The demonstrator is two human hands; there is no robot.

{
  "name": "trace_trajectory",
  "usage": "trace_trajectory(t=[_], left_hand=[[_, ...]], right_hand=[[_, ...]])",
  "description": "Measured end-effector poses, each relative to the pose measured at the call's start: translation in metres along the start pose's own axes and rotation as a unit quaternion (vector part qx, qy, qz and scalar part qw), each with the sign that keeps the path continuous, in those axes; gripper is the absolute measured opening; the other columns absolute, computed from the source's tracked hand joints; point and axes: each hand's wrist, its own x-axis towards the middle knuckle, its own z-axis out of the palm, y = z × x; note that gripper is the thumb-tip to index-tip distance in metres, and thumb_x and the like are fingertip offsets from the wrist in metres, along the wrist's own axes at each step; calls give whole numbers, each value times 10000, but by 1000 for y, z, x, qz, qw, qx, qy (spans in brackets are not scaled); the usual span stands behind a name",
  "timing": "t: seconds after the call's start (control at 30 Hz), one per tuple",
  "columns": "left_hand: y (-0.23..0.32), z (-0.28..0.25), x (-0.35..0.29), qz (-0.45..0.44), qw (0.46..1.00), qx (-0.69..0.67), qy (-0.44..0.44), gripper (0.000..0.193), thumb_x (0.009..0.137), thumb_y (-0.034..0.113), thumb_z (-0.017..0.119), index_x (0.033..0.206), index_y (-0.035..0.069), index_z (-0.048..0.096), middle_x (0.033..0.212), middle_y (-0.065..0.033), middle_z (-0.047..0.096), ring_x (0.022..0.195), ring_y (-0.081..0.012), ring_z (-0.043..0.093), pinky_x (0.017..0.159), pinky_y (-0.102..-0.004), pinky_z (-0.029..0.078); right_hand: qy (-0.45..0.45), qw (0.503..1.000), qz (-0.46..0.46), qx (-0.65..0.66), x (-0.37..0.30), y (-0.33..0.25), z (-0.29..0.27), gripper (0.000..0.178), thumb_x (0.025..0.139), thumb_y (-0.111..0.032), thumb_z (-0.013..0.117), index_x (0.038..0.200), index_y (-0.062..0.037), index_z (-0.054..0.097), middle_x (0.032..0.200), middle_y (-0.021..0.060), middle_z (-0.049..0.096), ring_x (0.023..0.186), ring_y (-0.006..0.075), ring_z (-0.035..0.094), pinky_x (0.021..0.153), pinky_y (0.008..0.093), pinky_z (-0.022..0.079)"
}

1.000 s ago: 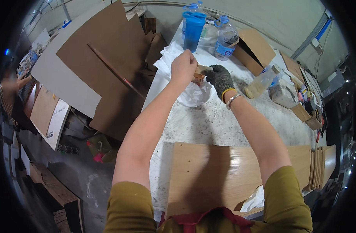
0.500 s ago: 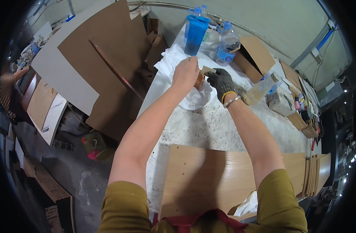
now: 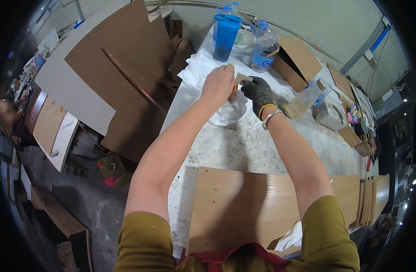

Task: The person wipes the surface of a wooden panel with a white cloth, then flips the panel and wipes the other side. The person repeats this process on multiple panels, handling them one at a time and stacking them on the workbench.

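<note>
My bare left hand [image 3: 218, 85] is closed over a crumpled white plastic bag [image 3: 229, 113] on the table; what its fingers grip is hidden. Just beside those fingers shows a brown lump [image 3: 233, 93], partly covered by the hand. My right hand [image 3: 258, 93], in a dark grey knit glove, pinches a small flat tan piece [image 3: 241, 78] tilted toward the left hand. Behind the hands stands a blue translucent cup with a lid [image 3: 226, 40]. To its right is a large clear water bottle [image 3: 262, 47] with a blue label.
Wood-grain boards [image 3: 244, 208] lie along the table's near edge. A cardboard box [image 3: 296, 61], a tilted clear bottle [image 3: 305, 99] and a whitish tub [image 3: 329, 115] line the right side. Large brown sheets [image 3: 121, 72] lean left of the table. Another person [image 3: 10, 115] is at far left.
Both hands stay close together over the bag. The right hand and its flat piece have shifted slightly, and the view has moved a little. The far-left person has changed posture.
</note>
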Motion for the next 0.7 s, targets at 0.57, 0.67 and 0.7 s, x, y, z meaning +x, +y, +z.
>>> trace_trajectory(t=[0.57,0.67,0.7], left_hand=[[-36,24,10,-217,971,37,-89,123,849,92,578,907,-14,557,885,-208,656,892,-394,626,777,-477,486],[-44,30,8,-238,968,49,-66,106,854,71,557,915,-15,563,891,-216,658,894,-401,627,785,-483,487],[-48,31,9,-237,968,50,-60,106,855,69,551,917,-16,563,890,-221,658,892,-404,628,784,-485,487]], right_hand=[[-5,929,-203,-310,6,-19,-15,387,848,-274,631,1181,-80,619,1033,155,684,945,284,654,836,368,499],[-27,828,-316,-463,-10,-28,-5,343,874,-282,600,1178,-128,635,1077,159,669,1009,315,629,868,399,491],[-41,794,-326,-511,-14,-35,-3,333,892,-281,588,1186,-130,633,1079,143,670,999,310,629,853,402,495]])
